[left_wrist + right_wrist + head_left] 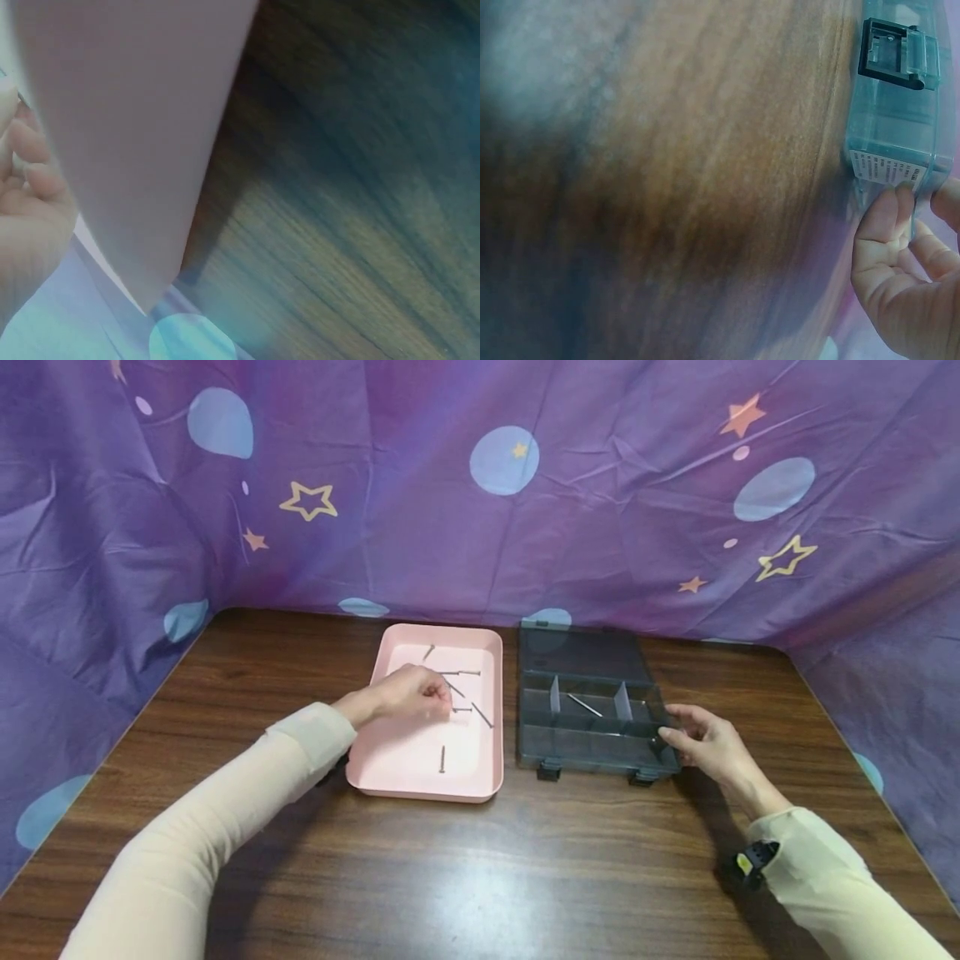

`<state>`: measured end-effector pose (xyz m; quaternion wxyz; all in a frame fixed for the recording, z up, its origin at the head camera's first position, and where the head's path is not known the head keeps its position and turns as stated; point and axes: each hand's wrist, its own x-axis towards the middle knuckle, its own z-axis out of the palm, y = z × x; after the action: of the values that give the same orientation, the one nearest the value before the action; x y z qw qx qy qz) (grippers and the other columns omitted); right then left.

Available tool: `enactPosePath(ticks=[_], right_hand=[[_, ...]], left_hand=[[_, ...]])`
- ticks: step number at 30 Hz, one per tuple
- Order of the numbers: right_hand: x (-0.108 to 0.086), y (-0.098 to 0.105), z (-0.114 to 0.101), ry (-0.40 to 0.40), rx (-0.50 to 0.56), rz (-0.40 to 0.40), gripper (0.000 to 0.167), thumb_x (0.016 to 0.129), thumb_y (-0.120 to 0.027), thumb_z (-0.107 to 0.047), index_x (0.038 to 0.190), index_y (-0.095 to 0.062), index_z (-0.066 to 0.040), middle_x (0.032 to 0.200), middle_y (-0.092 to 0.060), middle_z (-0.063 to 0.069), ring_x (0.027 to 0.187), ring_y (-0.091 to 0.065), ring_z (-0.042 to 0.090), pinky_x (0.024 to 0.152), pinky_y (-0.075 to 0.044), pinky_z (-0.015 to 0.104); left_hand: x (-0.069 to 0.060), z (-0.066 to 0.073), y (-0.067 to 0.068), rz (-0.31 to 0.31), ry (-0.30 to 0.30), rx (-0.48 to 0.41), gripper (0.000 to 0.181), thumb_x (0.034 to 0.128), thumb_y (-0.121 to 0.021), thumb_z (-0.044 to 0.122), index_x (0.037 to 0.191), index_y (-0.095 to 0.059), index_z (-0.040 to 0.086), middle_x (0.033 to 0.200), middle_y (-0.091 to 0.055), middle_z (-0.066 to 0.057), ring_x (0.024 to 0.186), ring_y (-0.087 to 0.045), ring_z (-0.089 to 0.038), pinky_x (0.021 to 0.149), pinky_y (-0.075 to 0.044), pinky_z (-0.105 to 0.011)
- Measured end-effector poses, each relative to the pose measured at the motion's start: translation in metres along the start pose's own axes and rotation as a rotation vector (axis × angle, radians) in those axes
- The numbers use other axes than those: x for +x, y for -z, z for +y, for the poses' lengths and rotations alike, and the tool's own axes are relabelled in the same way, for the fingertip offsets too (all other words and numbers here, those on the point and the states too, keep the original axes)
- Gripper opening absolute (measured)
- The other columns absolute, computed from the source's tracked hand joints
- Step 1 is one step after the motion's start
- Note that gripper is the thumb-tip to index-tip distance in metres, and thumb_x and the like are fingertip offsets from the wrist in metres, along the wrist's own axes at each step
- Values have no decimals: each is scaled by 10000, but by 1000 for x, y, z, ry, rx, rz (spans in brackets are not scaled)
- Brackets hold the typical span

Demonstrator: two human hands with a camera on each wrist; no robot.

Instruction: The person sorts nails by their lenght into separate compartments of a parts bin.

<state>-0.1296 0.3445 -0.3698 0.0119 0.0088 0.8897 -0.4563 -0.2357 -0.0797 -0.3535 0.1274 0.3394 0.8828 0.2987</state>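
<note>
In the head view my left hand is over the pink tray, its fingers curled. The fingertips pinch one end of a thin metal screw; a thin dark line also shows at the fingertips in the left wrist view. Other screws lie scattered on the tray floor. My right hand grips the right side wall of a clear grey divided plastic box, thumb at the rim and fingers outside. One long silver screw lies slanted in the middle compartment.
The box's lid is swung back, away from me. Two black latches jut from its front. White dividers stand in the rear row. A purple patterned cloth hangs behind the brown wooden table.
</note>
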Motion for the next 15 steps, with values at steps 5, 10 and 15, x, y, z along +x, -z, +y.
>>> enactPosePath(ticks=[5,10,15], right_hand=[[-1,0,0,-6,-7,1,493,932,-579,-143,1320,-403,104,733,-491,-74,594,-482,8,558,-487,221],[-1,1,-1,-7,-30,5,493,931,-587,-172,1311,-424,95,773,-499,-49,632,-498,7,553,-484,217],[-1,0,-1,2,7,9,486,930,-585,-156,1305,-419,106,752,-493,-96,610,-493,7,545,-479,217]], left_hand=[[3,4,0,10,22,-104,89,871,-639,116,868,-668,32,779,-667,-81,655,-477,-70,641,-406,-212],[7,11,2,12,35,-153,98,883,-630,109,883,-661,16,833,-684,-123,667,-482,-65,651,-402,-210],[12,19,9,16,40,-141,98,880,-635,114,890,-662,21,831,-672,-127,660,-474,-66,645,-403,-207]])
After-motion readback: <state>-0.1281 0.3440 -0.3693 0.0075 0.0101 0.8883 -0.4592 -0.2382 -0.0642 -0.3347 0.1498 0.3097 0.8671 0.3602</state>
